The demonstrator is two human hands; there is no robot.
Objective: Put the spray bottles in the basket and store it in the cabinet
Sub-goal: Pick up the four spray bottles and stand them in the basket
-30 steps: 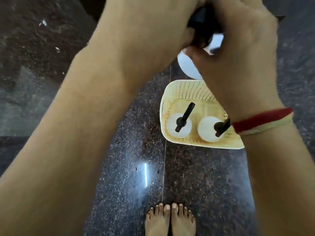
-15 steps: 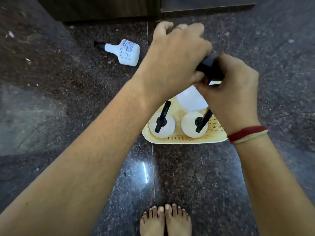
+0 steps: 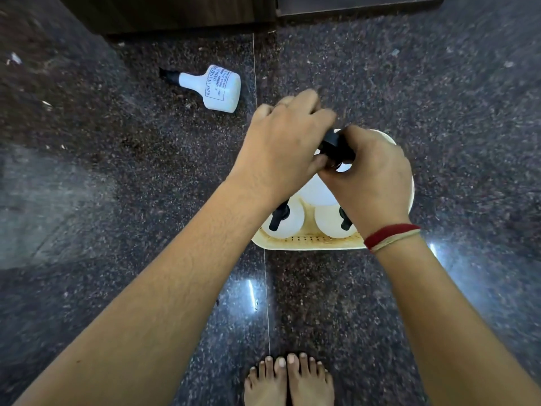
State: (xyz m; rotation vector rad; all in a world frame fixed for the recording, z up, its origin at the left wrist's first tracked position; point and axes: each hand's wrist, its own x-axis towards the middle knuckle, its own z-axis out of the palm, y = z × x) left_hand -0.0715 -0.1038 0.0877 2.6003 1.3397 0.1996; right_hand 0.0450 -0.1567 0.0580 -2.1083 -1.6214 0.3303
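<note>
speckled granite floor [image 3: 439,288], bare feet [image 3: 288,379]

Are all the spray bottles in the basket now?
No, one bottle lies on its side on the floor, apart from the basket.

Held item: white spray bottle [image 3: 317,193], black head gripped by left hand [image 3: 285,145] and right hand [image 3: 370,174] together | directly beneath grip: cream basket [image 3: 307,243] with two upright bottles [image 3: 285,222] | far left beyond grip: fourth bottle [image 3: 216,88] lying on dark granite floor [image 3: 117,200] | above: wooden cabinet base [image 3: 175,13]
</note>
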